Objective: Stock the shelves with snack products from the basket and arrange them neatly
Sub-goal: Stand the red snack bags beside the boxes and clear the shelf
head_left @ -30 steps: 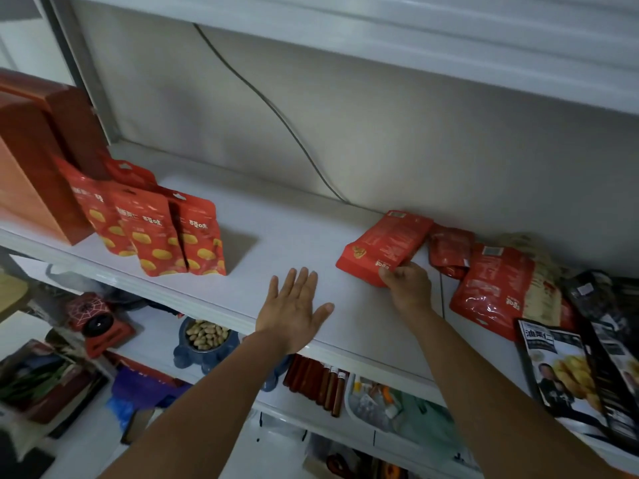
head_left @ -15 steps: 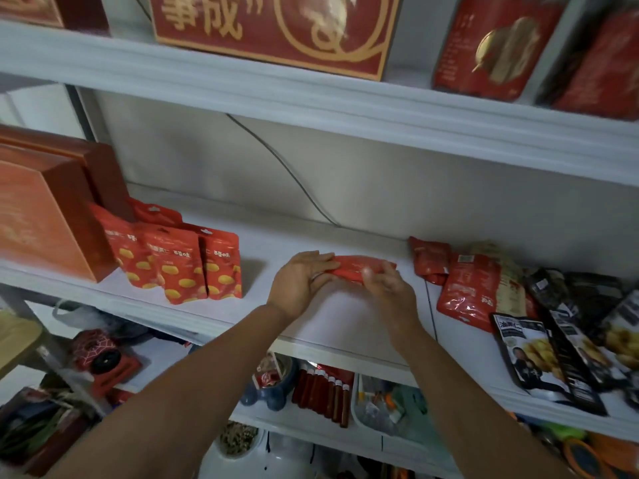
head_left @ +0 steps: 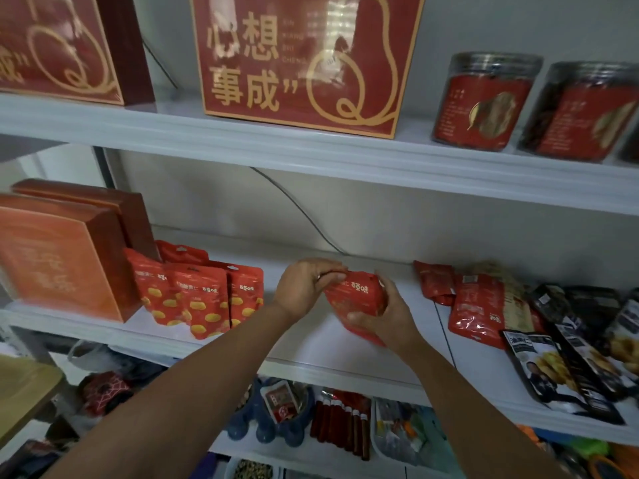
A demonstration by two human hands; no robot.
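The person is part-way through standing one red pouch [head_left: 359,300] on the middle shelf [head_left: 304,347]. The left hand [head_left: 304,288] pinches the pouch's top edge between thumb and fingers. The right hand [head_left: 389,318] wraps round its lower half, fingers curled under the bottom, so both hands grip it.

The pouch is upright, tipped a little, over the bare middle stretch of the shelf and nearer the front edge than the back wall. I cannot tell whether its base touches the board, because the right hand covers it.

To my eye this step is placing and straightening. The next move probably calls for carrying the pouch left to the row of matching pouches [head_left: 204,299], which stands against the orange boxes [head_left: 58,257] at the left end. It would need its base set flat and an easy release so the row isn't knocked.

The pouch is glossy red and soft-sided, slightly puffed, with pale lettering near the top facing outward. I'd expect it to slump unless its bottom is spread.

Toward the right end more red bags [head_left: 480,305] lie flat in a heap beside dark packets [head_left: 553,364] at the front edge, and these look unsorted.
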